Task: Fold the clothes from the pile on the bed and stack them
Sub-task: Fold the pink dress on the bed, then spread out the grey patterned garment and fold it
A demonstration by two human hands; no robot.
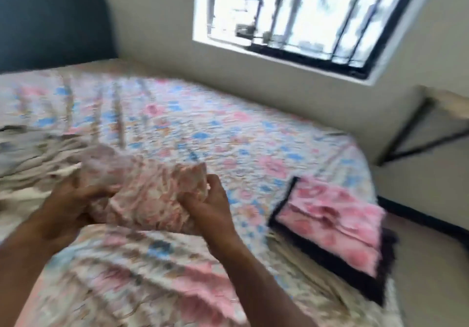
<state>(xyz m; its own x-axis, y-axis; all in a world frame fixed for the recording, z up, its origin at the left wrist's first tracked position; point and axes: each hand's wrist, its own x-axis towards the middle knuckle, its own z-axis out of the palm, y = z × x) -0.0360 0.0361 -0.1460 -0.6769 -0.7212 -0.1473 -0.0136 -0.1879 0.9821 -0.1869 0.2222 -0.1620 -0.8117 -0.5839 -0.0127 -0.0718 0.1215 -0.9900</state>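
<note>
Bright daylight from the overexposed window (pixel 302 9), heavy motion blur throughout (edges smeared), soft shadows

Garment (pixel 149 197) held between left hand (pixel 68 199) and right hand (pixel 210 207), above bed (pixel 203 128). Pile (pixel 28 154) lay left; folded stack (pixel 337 227) right, near bed's edge. Window (pixel 304 14) behind.

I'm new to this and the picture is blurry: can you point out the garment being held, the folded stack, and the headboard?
Floral garment (pixel 149 197), head view, on its bunched middle.
Folded stack (pixel 337 222), head view, on the pink top piece.
Headboard (pixel 50 22), head view, on its dark padded face.
</note>
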